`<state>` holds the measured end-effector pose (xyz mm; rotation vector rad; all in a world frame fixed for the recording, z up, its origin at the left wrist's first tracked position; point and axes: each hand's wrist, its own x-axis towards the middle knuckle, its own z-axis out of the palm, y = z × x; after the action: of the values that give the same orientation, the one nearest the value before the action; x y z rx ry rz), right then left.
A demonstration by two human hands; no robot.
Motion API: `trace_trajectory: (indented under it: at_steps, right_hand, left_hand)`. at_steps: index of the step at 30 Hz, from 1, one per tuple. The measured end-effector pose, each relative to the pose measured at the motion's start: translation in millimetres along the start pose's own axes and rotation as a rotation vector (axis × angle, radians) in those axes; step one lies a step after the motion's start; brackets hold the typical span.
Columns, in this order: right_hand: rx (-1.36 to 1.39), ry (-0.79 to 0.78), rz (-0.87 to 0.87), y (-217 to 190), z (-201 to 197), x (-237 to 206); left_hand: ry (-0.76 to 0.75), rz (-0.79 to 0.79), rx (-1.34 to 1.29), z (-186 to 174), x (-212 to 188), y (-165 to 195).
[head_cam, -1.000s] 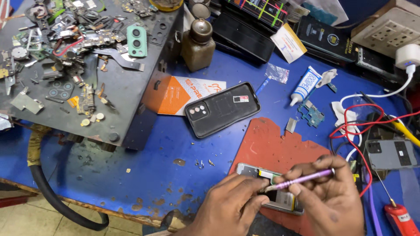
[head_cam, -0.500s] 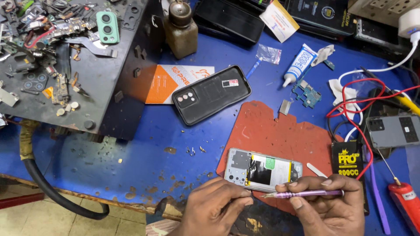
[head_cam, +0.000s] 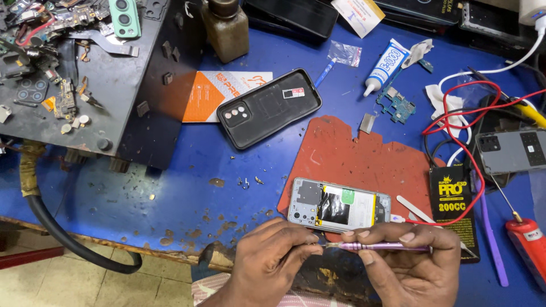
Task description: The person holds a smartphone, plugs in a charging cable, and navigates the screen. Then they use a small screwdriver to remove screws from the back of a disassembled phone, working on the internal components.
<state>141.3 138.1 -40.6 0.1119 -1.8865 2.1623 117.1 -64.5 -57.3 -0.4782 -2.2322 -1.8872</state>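
Note:
An opened phone [head_cam: 339, 205] with its battery and boards exposed lies on a worn red mat [head_cam: 364, 156] at the near edge of the blue bench. My right hand [head_cam: 406, 262] holds a slim purple screwdriver [head_cam: 375, 247] sideways, just in front of the phone. My left hand [head_cam: 273, 261] pinches the screwdriver's tip end with its fingertips. A black phone back cover [head_cam: 268, 108] lies upside down farther back, beside an orange and white card [head_cam: 222, 95].
A dark metal block [head_cam: 114, 74] strewn with small phone parts fills the left. A glue tube [head_cam: 385, 65], small circuit board [head_cam: 397, 105], red wires [head_cam: 455, 128], a grey phone [head_cam: 512, 150], a black packet [head_cam: 452, 199] and a red-handled tool [head_cam: 526, 241] lie at right. Tiny screws [head_cam: 247, 182] sit mid-bench.
The view has shifted so the bench sits higher in frame. Both hands drew back off the opened phone toward the near edge, and the screwdriver now lies level between them.

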Motion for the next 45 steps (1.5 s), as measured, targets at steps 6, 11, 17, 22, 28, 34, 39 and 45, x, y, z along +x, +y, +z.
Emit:
trace_trajectory:
  at_steps: [6,11,17,22,28,34,39,45]
  right_hand:
    - [-0.014,-0.001,0.01,-1.1,3.2,0.1]
    - [-0.025,0.004,-0.002,-0.7,5.0,1.0]
    - [0.035,-0.028,0.009,1.0,6.9,1.4]
    - [0.033,-0.056,-0.023,2.1,7.0,2.9]
    - [0.027,-0.046,-0.028,1.9,6.6,1.9]
    - [-0.067,-0.032,-0.049,-9.9,0.4,9.8]
    - [-0.359,-0.07,-0.129,-22.8,-4.9,38.9]
    - [-0.594,-0.407,-0.058,-18.1,1.5,78.6]
  left_hand:
    - [0.004,-0.057,-0.047,-0.4,-1.2,0.1]
    - [-0.003,-0.06,-0.055,-1.2,-0.7,0.2]
    - [-0.009,-0.077,-0.067,-1.6,-0.6,0.6]
    - [-0.004,-0.063,-0.065,-1.4,-0.3,-0.5]
    - [0.01,-0.068,-0.072,0.0,-1.5,-1.7]
    - [0.064,-0.113,-0.087,0.0,-0.5,-0.6]
    - [0.106,-0.055,-0.043,-13.4,5.6,-0.5]
    - [0.129,-0.066,0.034,-24.9,12.0,-0.8]
